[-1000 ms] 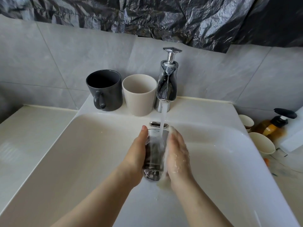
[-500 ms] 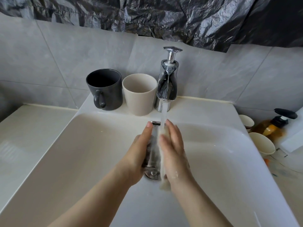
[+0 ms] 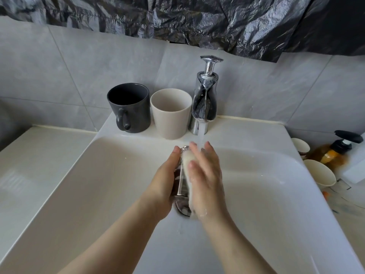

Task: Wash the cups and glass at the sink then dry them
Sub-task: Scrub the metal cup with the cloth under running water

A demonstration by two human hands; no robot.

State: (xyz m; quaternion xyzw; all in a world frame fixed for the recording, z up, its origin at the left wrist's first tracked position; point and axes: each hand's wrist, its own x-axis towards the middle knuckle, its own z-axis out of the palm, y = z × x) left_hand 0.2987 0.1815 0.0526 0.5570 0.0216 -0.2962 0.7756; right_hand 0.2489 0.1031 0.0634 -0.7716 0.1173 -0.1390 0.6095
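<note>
Over the white sink [image 3: 83, 175], my left hand [image 3: 165, 188] grips a clear glass [image 3: 182, 184] under the water running from the chrome tap [image 3: 204, 99]. My right hand [image 3: 206, 175] lies against the glass's right side with straight, soapy fingers, and white foam covers that side. Most of the glass is hidden between the hands. A dark grey mug [image 3: 127, 107] and a beige cup [image 3: 170, 113] stand upright side by side on the back ledge, left of the tap.
The chrome drain [image 3: 182, 209] shows just below the hands. On the counter to the right stand two small pale cups [image 3: 319, 173] and an amber pump bottle [image 3: 335, 153]. A flat white counter lies left of the basin. Black plastic sheeting hangs above the grey tiles.
My right hand has slid up and forward along the glass, its fingers now reaching into the water stream. The glass has tilted more upright between the hands.
</note>
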